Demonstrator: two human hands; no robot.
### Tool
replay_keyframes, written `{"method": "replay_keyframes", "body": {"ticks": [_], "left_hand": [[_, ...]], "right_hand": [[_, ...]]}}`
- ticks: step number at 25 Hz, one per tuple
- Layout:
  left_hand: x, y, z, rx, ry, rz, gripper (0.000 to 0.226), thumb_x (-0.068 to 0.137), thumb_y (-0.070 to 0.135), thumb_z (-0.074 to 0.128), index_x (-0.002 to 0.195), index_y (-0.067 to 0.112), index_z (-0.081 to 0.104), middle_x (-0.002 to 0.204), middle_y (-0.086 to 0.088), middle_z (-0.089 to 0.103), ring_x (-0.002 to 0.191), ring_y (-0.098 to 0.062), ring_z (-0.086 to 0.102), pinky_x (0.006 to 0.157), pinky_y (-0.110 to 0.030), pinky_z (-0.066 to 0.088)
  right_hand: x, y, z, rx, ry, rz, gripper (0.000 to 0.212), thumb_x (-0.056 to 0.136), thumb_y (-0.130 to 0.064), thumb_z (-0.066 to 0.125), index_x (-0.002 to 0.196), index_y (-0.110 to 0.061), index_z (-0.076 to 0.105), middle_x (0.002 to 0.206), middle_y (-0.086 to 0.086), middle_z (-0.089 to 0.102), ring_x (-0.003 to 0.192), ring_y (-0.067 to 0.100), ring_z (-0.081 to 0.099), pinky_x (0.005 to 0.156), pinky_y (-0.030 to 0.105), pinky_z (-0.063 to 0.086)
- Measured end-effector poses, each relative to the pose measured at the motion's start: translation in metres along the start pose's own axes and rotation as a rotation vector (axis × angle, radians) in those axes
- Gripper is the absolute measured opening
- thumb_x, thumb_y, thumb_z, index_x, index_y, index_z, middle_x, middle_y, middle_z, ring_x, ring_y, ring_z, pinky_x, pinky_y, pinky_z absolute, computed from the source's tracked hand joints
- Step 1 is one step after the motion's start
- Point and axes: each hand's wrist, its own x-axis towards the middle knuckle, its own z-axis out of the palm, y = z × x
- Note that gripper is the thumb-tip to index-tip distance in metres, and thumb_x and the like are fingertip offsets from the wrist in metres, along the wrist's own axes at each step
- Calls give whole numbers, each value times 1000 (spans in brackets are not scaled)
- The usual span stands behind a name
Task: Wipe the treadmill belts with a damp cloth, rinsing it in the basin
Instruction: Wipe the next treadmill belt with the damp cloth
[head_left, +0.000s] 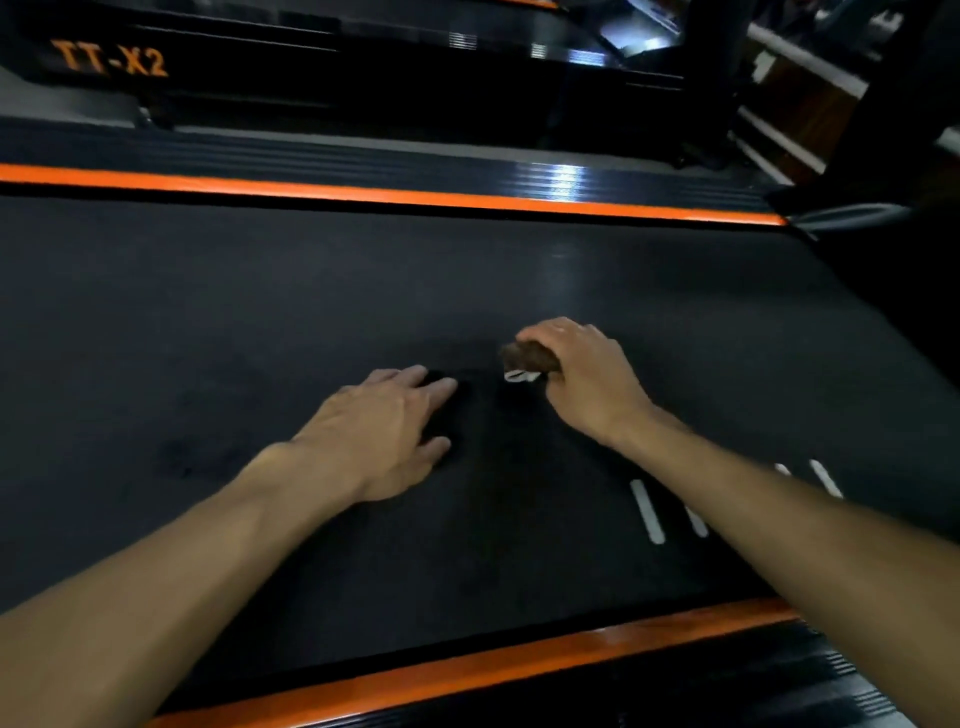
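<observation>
Both bare hands rest on the dark treadmill belt (260, 322), between its two orange side strips (363, 195). The right hand (582, 379) has its fingers curled tight around a bunched brown cloth (527, 357), pressed to the belt with a white tag showing beneath. The left hand (379, 441) lies flat beside it, fingers spread and holding nothing. White stripes (647, 512) mark the belt near the right forearm.

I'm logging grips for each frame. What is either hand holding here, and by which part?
The right hand is closed over a bunched brown cloth, gripping its right end against the treadmill belt. The left hand holds nothing; it lies flat on the belt.
</observation>
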Motion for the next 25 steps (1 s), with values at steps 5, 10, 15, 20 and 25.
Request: {"method": "replay_keyframes", "body": {"ticks": [5, 10, 15, 20, 25], "left_hand": [[44, 71, 20, -97, -80, -7, 68, 97, 50, 45, 154, 35, 11, 162, 2, 10, 147, -22, 14, 118, -40, 24], [65, 96, 19, -14, -23, -78, 62, 96, 50, 47, 151, 33, 23, 137, 0, 40, 128, -25, 39, 103, -42, 43], [89, 99, 23, 52, 16, -73, 67, 95, 60, 37, 153, 38, 12, 161, -3, 9, 146, -29, 12, 117, -49, 23], [91, 93, 55, 69, 54, -51, 68, 94, 66, 19, 153, 39, -2, 162, -3, -12, 148, -32, -12, 119, -55, 4], [97, 91, 59, 84, 57, -6, 69, 97, 63, 20, 153, 32, -6, 161, -11, -17, 147, -39, -13, 117, -60, 6]], "right_hand": [[-41, 88, 6, 1, 107, 177, 54, 79, 4, 54, 124, -25, 63, 130, -7, 58, 105, 26, 50, 90, 40, 44], [-38, 100, 6, 124, 56, 151, 50, 83, 0, 57, 123, -28, 65, 130, -11, 56, 107, 25, 49, 93, 42, 43], [-63, 109, -1, 3, 242, 154, 59, 75, 4, 59, 127, -24, 60, 137, -7, 51, 114, 23, 46, 91, 35, 38], [-87, 104, 24, -131, 188, 214, 56, 84, -12, 58, 138, -23, 51, 152, 1, 38, 133, 27, 35, 109, 50, 31], [-89, 101, 37, -227, 199, 227, 47, 91, -28, 45, 136, -18, 54, 148, 6, 45, 133, 30, 37, 106, 54, 32]]}}
